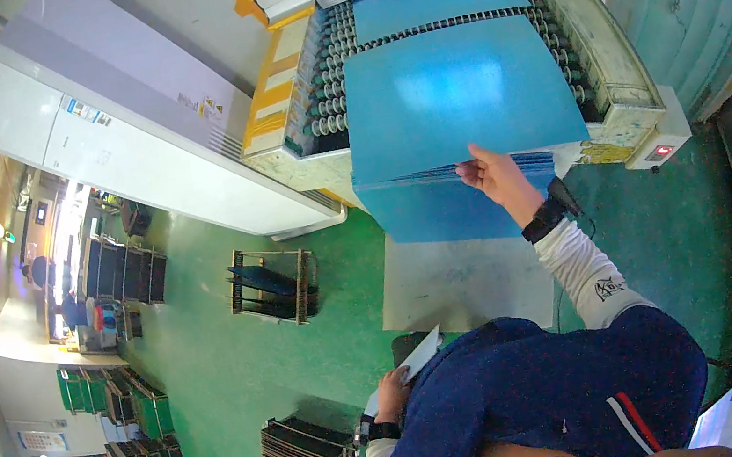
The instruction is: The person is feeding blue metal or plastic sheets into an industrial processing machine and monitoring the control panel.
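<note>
Blue rectangular sheets, three groupings visible: one large sheet [458,96] lifted at a tilt over the near end of a roller conveyor; one further blue sheet [438,3] lying flat on the rollers behind it; and a stack of like blue sheets [438,203] below the lifted one, on a pale grey table top [460,285]. Right hand [493,176], with a black wrist band and white sleeve, grips the near edge of the lifted sheet, thumb on top and fingers underneath. Left hand [391,387], also with a dark wrist band, is closed on a thin white card or paper [421,354] held low beside the person's body, which is clad in a dark blue top.

Conveyor machine [617,68]: cream side walls, yellow end frame, one bed of dark rollers carrying the flat sheet; a small red display sits on its right near corner. A long white cabinet [135,140] stands to the machine's left.

Containers on the green floor [216,364]: one slotted wire rack [272,285] holding dark panels on edge; one dark slotted rack [310,452] near the left hand, filled with thin panels; several green crates [142,408] and dark racks further left, contents too small to tell.
</note>
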